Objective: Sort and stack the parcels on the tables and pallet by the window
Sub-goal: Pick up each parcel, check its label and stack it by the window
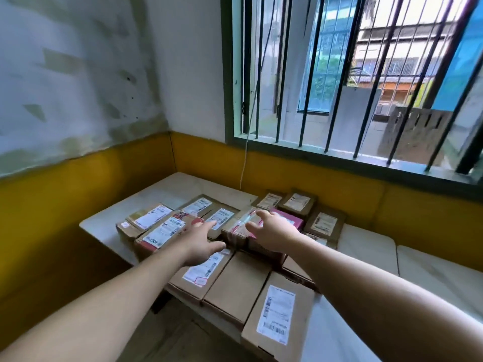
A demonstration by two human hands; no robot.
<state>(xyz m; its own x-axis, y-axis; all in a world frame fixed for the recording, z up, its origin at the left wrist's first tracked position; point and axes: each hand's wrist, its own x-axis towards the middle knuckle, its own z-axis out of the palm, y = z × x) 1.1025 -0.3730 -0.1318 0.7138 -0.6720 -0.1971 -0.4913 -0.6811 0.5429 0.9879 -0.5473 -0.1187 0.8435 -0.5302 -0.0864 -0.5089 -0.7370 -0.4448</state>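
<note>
Brown cardboard parcels (236, 283), white labels (277, 313); one pink box (294, 220); yellow lower wall (78, 184); green window frame (228, 74).

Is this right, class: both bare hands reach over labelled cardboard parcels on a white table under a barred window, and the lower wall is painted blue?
Not quite. The head view shows the lower wall painted yellow, not blue. The rest holds: the left hand and right hand reach over labelled cardboard parcels on a white table under the barred window.

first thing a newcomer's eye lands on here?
Two bare arms reaching in, left hand and right hand spread open over a taped parcel mid-table. Around it, labelled cardboard parcels crowd the white table; above right, the barred window.
</note>
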